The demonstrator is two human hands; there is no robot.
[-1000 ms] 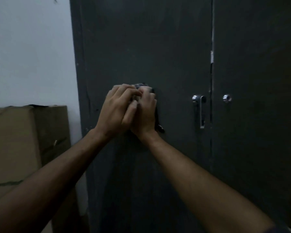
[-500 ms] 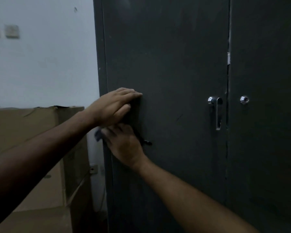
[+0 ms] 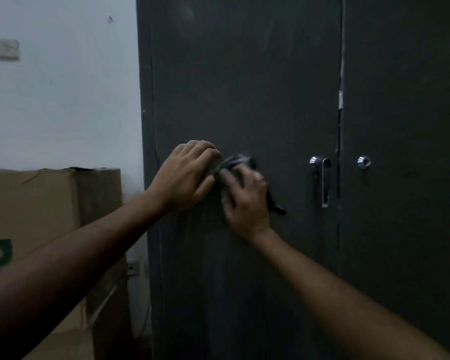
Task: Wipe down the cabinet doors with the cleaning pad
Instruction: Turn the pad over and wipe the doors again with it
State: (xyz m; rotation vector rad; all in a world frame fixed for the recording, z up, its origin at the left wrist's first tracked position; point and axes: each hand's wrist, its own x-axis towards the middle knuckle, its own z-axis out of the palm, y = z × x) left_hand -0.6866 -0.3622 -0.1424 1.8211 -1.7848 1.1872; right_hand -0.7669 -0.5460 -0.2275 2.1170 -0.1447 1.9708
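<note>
- Grey cleaning pad [image 3: 238,162] is pressed against the dark left cabinet door [image 3: 244,87], left of the chrome handle [image 3: 322,178].
- Right hand [image 3: 244,201] grips the pad, blurred.
- Left hand [image 3: 186,178], fingers curled, touches the pad's left edge; whether it grasps is unclear.
- Cardboard box [image 3: 50,203] stands beside the cabinet.

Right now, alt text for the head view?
Two bare hands work a dark cleaning pad against the left cabinet door: the right hand presses it, the left hand sits curled beside it. A chrome handle lies right, a cardboard box left.
</note>
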